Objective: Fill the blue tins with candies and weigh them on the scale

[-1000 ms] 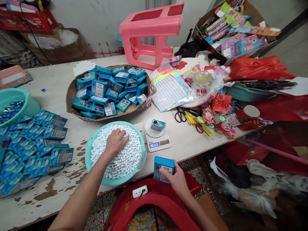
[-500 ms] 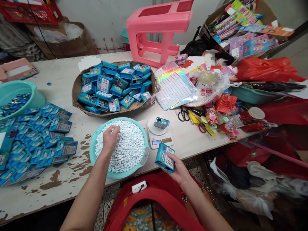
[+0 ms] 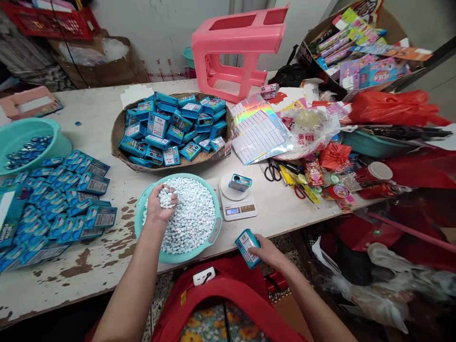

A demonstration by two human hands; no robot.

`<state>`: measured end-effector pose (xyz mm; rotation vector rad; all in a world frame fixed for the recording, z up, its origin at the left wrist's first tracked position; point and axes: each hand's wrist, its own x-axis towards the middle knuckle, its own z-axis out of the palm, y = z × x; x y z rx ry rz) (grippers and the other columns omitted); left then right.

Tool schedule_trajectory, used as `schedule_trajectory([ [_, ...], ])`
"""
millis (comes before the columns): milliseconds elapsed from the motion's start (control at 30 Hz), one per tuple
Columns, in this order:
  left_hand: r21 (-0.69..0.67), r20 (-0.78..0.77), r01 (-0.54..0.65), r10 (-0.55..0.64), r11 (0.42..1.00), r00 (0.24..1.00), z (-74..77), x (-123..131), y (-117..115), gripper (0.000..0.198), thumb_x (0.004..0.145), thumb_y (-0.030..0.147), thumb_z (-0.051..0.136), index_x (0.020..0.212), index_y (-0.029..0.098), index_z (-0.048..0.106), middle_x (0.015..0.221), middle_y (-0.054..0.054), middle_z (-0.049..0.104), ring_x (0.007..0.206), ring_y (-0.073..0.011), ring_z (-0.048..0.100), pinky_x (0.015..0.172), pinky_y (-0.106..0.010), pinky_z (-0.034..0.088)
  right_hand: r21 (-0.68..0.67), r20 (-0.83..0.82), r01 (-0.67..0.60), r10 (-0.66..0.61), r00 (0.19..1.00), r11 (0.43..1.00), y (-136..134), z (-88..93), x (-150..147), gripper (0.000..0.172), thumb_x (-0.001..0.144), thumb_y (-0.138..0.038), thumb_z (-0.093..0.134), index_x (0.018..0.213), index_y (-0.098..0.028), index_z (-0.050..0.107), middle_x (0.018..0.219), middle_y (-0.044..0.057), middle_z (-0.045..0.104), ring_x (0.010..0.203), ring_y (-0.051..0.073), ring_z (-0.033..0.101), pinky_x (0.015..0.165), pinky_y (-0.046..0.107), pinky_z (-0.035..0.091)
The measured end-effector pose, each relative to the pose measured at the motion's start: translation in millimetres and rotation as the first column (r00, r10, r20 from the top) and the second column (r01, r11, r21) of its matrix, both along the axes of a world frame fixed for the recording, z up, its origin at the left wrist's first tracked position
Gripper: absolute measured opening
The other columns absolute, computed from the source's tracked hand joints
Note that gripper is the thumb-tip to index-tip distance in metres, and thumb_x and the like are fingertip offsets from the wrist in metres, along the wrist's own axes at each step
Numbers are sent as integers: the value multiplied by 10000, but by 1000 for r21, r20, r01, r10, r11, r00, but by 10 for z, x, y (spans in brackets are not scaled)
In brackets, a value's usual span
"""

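Observation:
My left hand [image 3: 161, 205], palm up with fingers curled, cups a handful of small white candies [image 3: 167, 197] above the left part of a turquoise basin [image 3: 138, 228] full of the same candies. Over the table's front edge, my right hand [image 3: 265, 251] grips a small blue box [image 3: 248, 247], tilted, its printed side showing. Between and behind the hands stands a white digital scale [image 3: 245, 209] with a lit display. Another blue box [image 3: 240, 182] rests on its round plate, a dark opening at one end.
A cardboard tray [image 3: 117, 137] heaped with blue boxes lies behind the basin. Rows of filled-looking blue boxes [image 3: 71, 199] and a turquoise tub [image 3: 60, 147] stand left. Scissors [image 3: 272, 172], holographic sticker sheets [image 3: 261, 135] and a pink stool [image 3: 238, 42] occupy the right and back.
My left hand has turned palm up and come out of the candies with a handful. My right hand has lowered the blue box slightly and tilted it.

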<state>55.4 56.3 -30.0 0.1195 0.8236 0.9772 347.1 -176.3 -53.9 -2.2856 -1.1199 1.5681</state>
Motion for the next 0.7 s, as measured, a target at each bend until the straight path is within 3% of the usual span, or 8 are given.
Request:
schedule_trajectory([
  [33, -12, 24, -6, 6, 1000, 1000, 5, -2, -5, 98, 730, 222, 548, 730, 173, 463, 640, 2, 510, 473, -90, 471, 377, -165, 336, -3, 150, -167, 165, 975, 986, 36, 24, 19, 411, 731, -209, 540, 1136, -141, 533, 1033, 103, 671, 915, 228, 638, 767, 314, 476],
  [100, -32, 39, -21, 22, 999, 999, 18, 0, -16, 86, 733, 213, 545, 748, 172, 471, 666, -8, 526, 494, -93, 486, 388, -160, 347, -70, 383, -412, 405, 830, 909, 106, 68, 26, 449, 758, -186, 518, 1205, -156, 503, 1060, 118, 653, 920, 235, 633, 754, 313, 463],
  [200, -55, 22, -37, 39, 998, 999, 36, 16, -34, 78, 740, 212, 541, 758, 172, 477, 673, -13, 533, 503, -97, 495, 386, -156, 346, -142, 498, -527, 521, 693, 838, 227, 90, -59, 407, 784, -174, 514, 1191, -166, 523, 1052, 144, 638, 908, 269, 628, 707, 330, 456],
  [400, -88, 36, -68, 71, 994, 997, 41, 37, -63, 80, 761, 225, 528, 736, 172, 473, 654, -6, 531, 476, -93, 482, 374, -158, 335, -130, 631, -553, 499, 594, 823, 529, 54, -451, 212, 819, -92, 479, 1003, -115, 581, 948, 166, 639, 930, 290, 601, 698, 347, 454],
  [467, -94, 25, -79, 82, 992, 996, 44, 34, -79, 93, 770, 243, 523, 731, 170, 479, 652, -9, 532, 476, -95, 486, 375, -158, 334, -105, 656, -568, 487, 577, 816, 536, 51, -544, 234, 799, -110, 535, 1031, -121, 562, 971, 153, 631, 959, 295, 582, 724, 361, 458],
  [533, -91, 0, -93, 94, 991, 996, 49, 32, -101, 126, 780, 278, 519, 726, 167, 492, 655, -16, 537, 480, -100, 495, 377, -164, 337, -43, 684, -578, 446, 577, 815, 449, 28, -565, 376, 753, -159, 624, 1116, -145, 528, 1028, 132, 621, 987, 303, 565, 767, 387, 457],
  [633, -92, -48, -138, 134, 986, 990, 46, 31, -132, 228, 798, 379, 494, 724, 164, 514, 667, -33, 549, 486, -115, 508, 376, -184, 340, 138, 704, -505, 273, 655, 852, 198, -89, -472, 617, 695, -188, 688, 1256, -174, 433, 1142, 125, 584, 1014, 305, 552, 810, 411, 452],
  [700, -93, -55, -161, 156, 983, 986, 26, 32, -139, 294, 814, 436, 453, 717, 166, 517, 670, -42, 552, 488, -124, 512, 374, -194, 339, 296, 617, -378, 126, 777, 877, 28, -208, -369, 559, 714, -202, 660, 1230, -166, 450, 1130, 122, 588, 1010, 282, 559, 823, 392, 457],
])
